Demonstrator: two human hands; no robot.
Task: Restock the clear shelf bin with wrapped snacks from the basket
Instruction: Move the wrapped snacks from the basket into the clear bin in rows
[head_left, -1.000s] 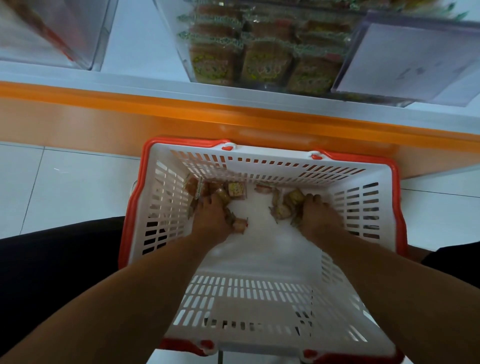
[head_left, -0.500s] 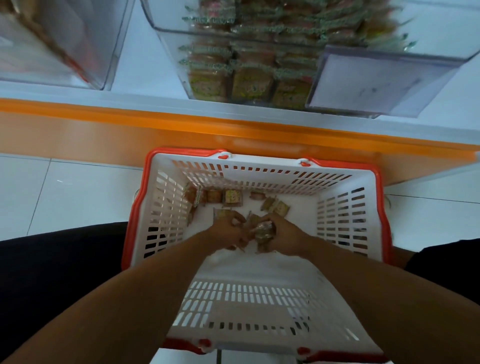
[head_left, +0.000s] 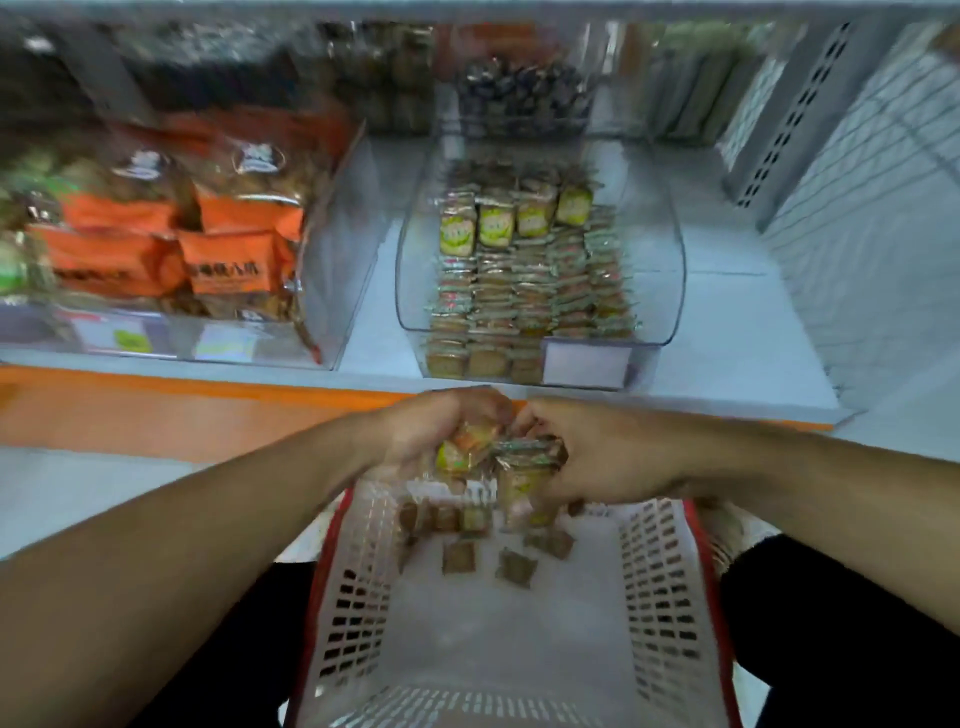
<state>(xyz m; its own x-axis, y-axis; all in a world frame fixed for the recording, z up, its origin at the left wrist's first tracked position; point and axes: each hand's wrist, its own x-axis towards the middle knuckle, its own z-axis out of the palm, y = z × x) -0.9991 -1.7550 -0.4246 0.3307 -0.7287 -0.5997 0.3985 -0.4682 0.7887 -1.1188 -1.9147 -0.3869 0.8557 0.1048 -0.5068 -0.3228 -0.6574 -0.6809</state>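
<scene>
My left hand (head_left: 426, 436) and my right hand (head_left: 597, 457) are cupped together above the far end of the white basket with the red rim (head_left: 670, 597). Between them they hold a bunch of wrapped snacks (head_left: 498, 457). Several small snacks (head_left: 460, 557) lie loose on the basket floor below. Just beyond my hands, on the white shelf, stands the clear bin (head_left: 670, 291), packed with rows of the same wrapped snacks (head_left: 524, 291). A white label card (head_left: 584, 362) sits on its front.
Left of the clear bin is another clear bin (head_left: 332, 291) holding orange snack bags (head_left: 234, 260). Further bins of dark sweets (head_left: 524, 98) stand at the back. An orange shelf edge (head_left: 156, 400) runs below the bins. A perforated white upright (head_left: 810, 104) closes the right side.
Both hands gathered snacks at the basket floor, came together, and have risen out of the basket to shelf-edge height with a bunch of snacks. My view has tilted up to the shelf.
</scene>
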